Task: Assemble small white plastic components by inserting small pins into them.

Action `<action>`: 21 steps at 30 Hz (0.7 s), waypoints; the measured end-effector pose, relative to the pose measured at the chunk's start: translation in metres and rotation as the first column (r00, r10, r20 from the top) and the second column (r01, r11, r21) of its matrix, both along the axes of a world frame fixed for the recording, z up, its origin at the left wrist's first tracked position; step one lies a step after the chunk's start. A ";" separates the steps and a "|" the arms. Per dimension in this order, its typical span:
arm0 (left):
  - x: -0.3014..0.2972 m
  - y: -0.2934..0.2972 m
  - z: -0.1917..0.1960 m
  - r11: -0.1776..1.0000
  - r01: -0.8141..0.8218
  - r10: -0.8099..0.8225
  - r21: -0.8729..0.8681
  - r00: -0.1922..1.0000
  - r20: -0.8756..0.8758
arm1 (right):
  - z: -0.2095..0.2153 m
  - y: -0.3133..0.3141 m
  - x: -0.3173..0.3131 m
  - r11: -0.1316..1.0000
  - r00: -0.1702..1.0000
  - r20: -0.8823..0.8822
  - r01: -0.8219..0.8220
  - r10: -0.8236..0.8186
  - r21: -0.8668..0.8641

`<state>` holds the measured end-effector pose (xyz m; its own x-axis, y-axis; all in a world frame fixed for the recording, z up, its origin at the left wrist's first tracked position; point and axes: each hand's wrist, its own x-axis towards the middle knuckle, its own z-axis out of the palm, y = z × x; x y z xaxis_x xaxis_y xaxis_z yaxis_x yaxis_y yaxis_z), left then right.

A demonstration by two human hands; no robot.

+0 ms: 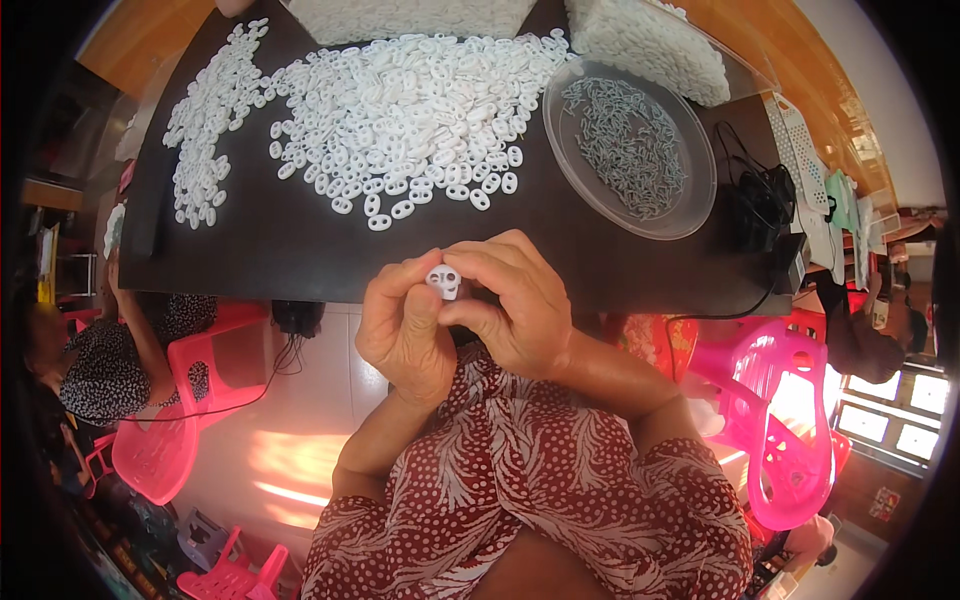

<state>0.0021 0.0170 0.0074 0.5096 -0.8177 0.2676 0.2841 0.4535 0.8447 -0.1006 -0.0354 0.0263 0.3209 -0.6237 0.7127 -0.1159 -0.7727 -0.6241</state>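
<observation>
White skull-shaped piece (443, 282), small, with 2 dark round holes like eyes, is pinched between the person's 2 bare hands, by the near edge of a dark worktop (290, 255), roughly midway along it. The left hand (403, 330) grips its left side between thumb and fingers; the right hand (520, 305) grips its right side the same way. Whether anything else is tucked inside the fingers cannot be told.

Toward the far edge spreads a big heap of white 2-hole pieces (410, 110); a smaller heap (207, 130) lies toward the left edge. Near the right edge is a round clear tray (568, 150) of small grey pieces (630, 145) that look like screws. Between the tray and the right edge sits a tangle of black cable (765, 195).

As a judgement, the main risk is a slip: the piece is tiny, held only by fingertips, so uneven pressure could pop it out, and at the near edge it could fall to the floor (330, 365). A careless forward reach could scatter the loose heap or knock the tray's rim, spilling its contents.
</observation>
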 end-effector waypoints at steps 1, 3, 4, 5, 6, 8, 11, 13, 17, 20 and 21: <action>0.000 0.001 0.002 1.000 0.019 -0.019 0.019 0.999 -0.026 | 0.001 0.000 -0.001 1.000 1.000 -0.008 -0.006 0.006 -0.009; 0.000 0.003 0.003 1.000 0.013 -0.012 0.012 1.000 -0.016 | 0.003 -0.001 -0.002 1.000 1.000 -0.015 -0.014 0.014 -0.017; 0.000 0.003 0.002 1.000 0.007 -0.007 0.006 1.000 -0.008 | 0.002 -0.003 -0.004 0.999 0.999 -0.021 -0.034 0.033 -0.016; 0.000 0.004 0.002 1.000 0.004 -0.004 0.006 1.000 -0.008 | 0.001 -0.004 -0.005 0.998 0.998 -0.027 -0.053 0.053 -0.015; -0.001 0.004 0.002 1.000 -0.009 0.009 -0.002 1.000 0.017 | 0.001 -0.004 -0.006 0.998 0.998 -0.027 -0.056 0.055 -0.016; -0.001 0.003 0.002 1.000 -0.021 0.022 -0.013 0.999 0.041 | 0.000 -0.006 -0.007 0.997 0.997 -0.012 -0.073 0.072 -0.030; 0.001 0.003 0.000 1.000 -0.015 0.017 -0.024 0.997 0.080 | 0.000 -0.006 -0.006 0.997 0.997 0.007 -0.078 0.079 -0.028; 0.002 0.003 -0.002 0.999 -0.023 0.026 -0.024 0.991 0.128 | -0.001 -0.006 -0.006 0.997 0.997 0.011 -0.078 0.078 -0.026; 0.002 0.004 0.000 0.999 -0.035 0.036 -0.012 0.989 0.141 | -0.003 -0.005 -0.005 0.997 0.997 0.018 -0.074 0.075 -0.026; 0.001 0.004 0.000 0.999 -0.037 0.039 -0.020 0.991 0.131 | -0.003 -0.006 -0.006 0.996 0.997 0.013 -0.079 0.079 -0.028; 0.001 0.004 0.000 0.999 -0.040 0.043 -0.019 0.989 0.139 | -0.003 -0.006 -0.006 0.996 0.997 0.013 -0.080 0.080 -0.028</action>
<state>0.0030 0.0212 0.0071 0.4998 -0.7916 0.3515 0.1452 0.4766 0.8670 -0.1066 -0.0416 0.0232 0.3589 -0.5762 0.7343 -0.0443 -0.7963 -0.6033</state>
